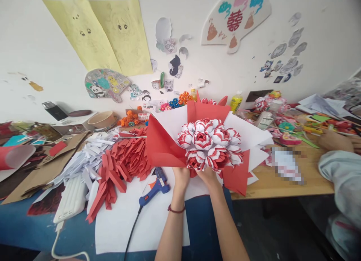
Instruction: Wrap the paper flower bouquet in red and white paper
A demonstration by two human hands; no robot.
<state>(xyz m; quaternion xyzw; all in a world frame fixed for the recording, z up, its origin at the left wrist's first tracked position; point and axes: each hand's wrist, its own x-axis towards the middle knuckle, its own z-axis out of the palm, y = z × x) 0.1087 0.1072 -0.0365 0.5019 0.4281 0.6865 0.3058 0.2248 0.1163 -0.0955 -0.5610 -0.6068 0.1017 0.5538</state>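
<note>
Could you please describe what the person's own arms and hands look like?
Both arms are bare as far as the picture shows, with no sleeves in view. The left hand and right hand wear no gloves, and no rings show. A thin dark red cord bracelet circles the left wrist.

You face a white wall [36,43] hung with yellow sheets [113,31] and paper cutouts [175,65]. A wooden table [270,184] stands at your right over a dark floor [267,231].
</note>
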